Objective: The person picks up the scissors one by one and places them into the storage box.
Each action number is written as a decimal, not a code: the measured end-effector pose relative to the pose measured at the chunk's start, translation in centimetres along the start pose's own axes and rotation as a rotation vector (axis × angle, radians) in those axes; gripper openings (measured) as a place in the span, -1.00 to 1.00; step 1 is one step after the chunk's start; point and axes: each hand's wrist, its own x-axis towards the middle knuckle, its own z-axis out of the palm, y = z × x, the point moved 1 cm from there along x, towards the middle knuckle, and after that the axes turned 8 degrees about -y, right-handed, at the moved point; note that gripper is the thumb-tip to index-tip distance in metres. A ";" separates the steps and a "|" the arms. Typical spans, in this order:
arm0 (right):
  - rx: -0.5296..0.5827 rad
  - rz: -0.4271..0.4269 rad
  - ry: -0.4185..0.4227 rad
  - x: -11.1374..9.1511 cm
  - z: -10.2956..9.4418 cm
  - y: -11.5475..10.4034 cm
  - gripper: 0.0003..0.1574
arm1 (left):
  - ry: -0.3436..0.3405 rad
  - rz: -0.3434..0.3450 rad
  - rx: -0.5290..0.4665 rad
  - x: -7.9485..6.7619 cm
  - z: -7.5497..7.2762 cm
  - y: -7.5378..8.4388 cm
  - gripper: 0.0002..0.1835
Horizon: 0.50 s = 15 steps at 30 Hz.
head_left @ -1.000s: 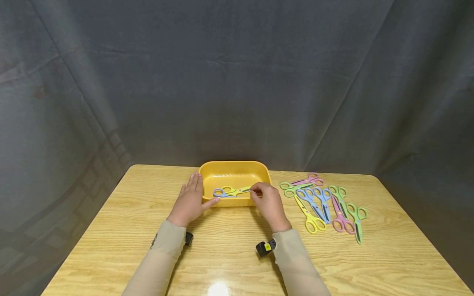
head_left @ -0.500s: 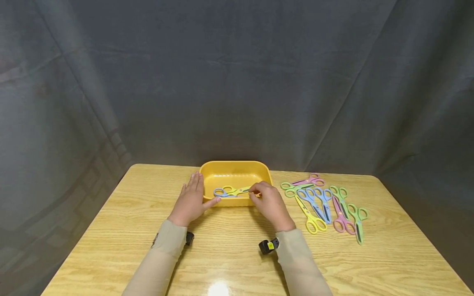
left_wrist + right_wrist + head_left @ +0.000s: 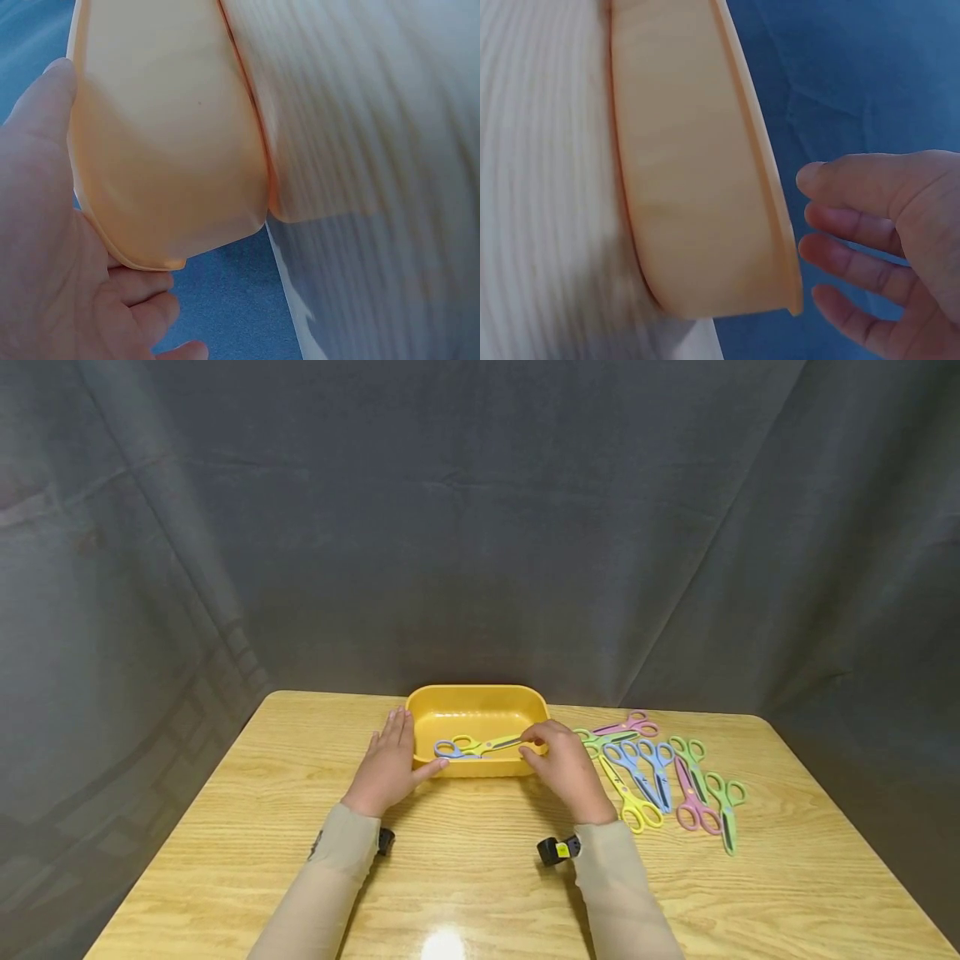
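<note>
A yellow plastic bin (image 3: pixel 480 768) stands at the table's back edge. In it lie yellow-handled scissors (image 3: pixel 491 745) and blue-handled scissors (image 3: pixel 447 749), partly overlapping near the front wall. My left hand (image 3: pixel 382 764) rests at the bin's front left corner, fingers extended along the left side and thumb on the front rim. The left wrist view shows that thumb (image 3: pixel 49 97) at the rim. My right hand (image 3: pixel 566 766) hovers over the bin's front right corner, holding nothing. Its fingers (image 3: pixel 855 259) are loosely bent and apart from the rim in the right wrist view.
Right of the bin lies a loose group of scissors: yellow (image 3: pixel 630 797), blue (image 3: pixel 656 768), pink (image 3: pixel 693 806) and green (image 3: pixel 727 810) ones among them. A dark cloth (image 3: pixel 480 527) hangs behind the wooden table (image 3: pixel 480 877).
My right hand has let go of the yellow scissors' blade end and moved right, up toward the bin's right corner. The left hand has stayed on the bin.
</note>
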 end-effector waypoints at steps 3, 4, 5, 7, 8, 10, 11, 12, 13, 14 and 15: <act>0.004 0.016 0.017 -0.1 -0.6 0.3 -0.88 | -0.003 -0.003 0.002 0.0 0.0 0.1 0.14; 0.003 0.019 0.026 -0.1 -0.8 0.4 -0.89 | -0.003 -0.004 0.004 0.0 -0.1 0.1 0.14; 0.002 0.020 0.037 -0.1 -0.9 0.6 -0.89 | -0.003 -0.005 0.003 0.0 -0.1 0.1 0.14; 0.002 0.033 0.052 -0.2 -1.3 0.9 -0.90 | -0.003 -0.005 0.003 0.0 -0.1 0.2 0.14; 0.004 0.040 0.057 -0.2 -1.5 1.0 -0.90 | -0.003 -0.005 0.002 0.0 -0.1 0.2 0.14; 0.004 0.061 0.062 -0.3 -1.8 1.4 -0.89 | -0.001 -0.004 0.003 0.0 -0.1 0.2 0.14; 0.010 0.077 0.060 -0.3 -2.0 1.6 -0.88 | 0.001 -0.003 0.002 0.0 -0.1 0.2 0.14; 0.016 0.090 0.056 -0.4 -2.1 1.8 -0.87 | 0.002 -0.003 0.002 0.0 -0.1 0.2 0.14; 0.021 0.100 0.056 -0.5 -2.3 2.1 -0.87 | 0.002 -0.002 0.001 0.0 -0.1 0.2 0.14; 0.023 0.107 0.057 -0.5 -2.4 2.3 -0.86 | 0.003 -0.001 0.001 0.0 -0.1 0.2 0.14; 0.025 0.115 0.057 -0.6 -2.6 2.6 -0.86 | 0.004 0.000 0.002 -0.1 -0.1 0.2 0.14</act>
